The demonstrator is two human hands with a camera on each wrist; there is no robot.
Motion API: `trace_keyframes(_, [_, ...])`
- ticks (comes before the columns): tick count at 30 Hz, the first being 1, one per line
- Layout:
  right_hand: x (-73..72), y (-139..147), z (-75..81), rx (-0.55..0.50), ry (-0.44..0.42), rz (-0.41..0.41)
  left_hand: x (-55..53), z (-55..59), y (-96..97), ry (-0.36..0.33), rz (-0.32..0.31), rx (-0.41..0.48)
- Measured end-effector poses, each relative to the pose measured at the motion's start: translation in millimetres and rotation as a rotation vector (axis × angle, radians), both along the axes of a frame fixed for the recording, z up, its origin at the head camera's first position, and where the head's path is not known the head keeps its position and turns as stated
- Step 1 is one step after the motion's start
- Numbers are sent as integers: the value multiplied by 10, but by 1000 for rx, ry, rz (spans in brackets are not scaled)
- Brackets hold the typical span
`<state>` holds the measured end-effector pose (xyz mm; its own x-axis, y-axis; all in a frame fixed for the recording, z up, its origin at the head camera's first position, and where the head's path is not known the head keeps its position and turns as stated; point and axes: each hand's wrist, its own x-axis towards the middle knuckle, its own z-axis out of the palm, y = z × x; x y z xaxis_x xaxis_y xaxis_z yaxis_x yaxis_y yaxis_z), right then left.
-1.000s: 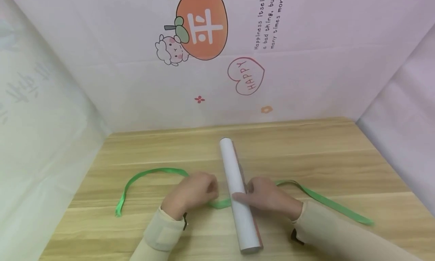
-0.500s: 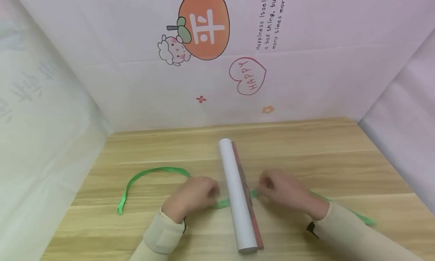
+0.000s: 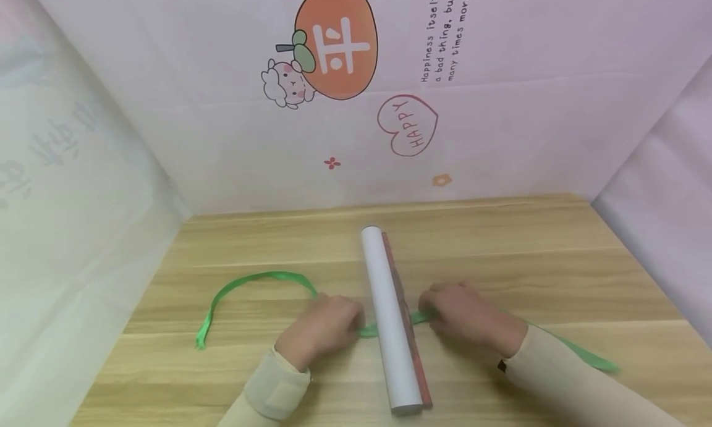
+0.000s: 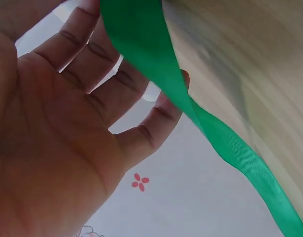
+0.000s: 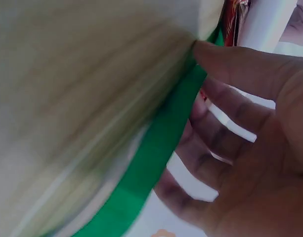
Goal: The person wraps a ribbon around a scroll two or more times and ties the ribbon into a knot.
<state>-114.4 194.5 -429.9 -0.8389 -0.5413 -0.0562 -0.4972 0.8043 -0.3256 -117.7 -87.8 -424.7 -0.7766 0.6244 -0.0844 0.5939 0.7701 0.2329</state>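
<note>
Green ribbon: the green ribbon [image 3: 369,332] lies crosswise on the counter [image 3: 528,248], its middle passing beneath the roll; an arrangement like this leaves a length free on either side.
White roll: the white roll [image 3: 389,316] lies along the middle of the counter, slightly slanted, nearer end to the right; resting across the ribbon, it probably helps pin it.
Red strip: the red patterned strip [image 3: 421,377] runs along the roll's right side, seemingly a loose edge of the rolled sheet; the ribbon goes under this too.
Left hand: the left hand [image 3: 324,328] appears to pinch the ribbon just beside the roll, though the thumb's contact is out of the wrist view.
Right hand: the right hand [image 3: 467,316] pinches the ribbon between thumb and fingers, close to the strip; gripping this near suggests control over the short middle span.
Both hands: apart, one each side of the roll, neither touching it.
Ribbon tails: the left one curves loosely; the right one runs partly under the forearm.
Backdrop: white printed cloth [image 3: 528,136] stands behind the counter.
</note>
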Motion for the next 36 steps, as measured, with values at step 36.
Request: trace_keyframes(36, [-391,195,10,2,-24,-80,-278,-119,-384,143,224,3])
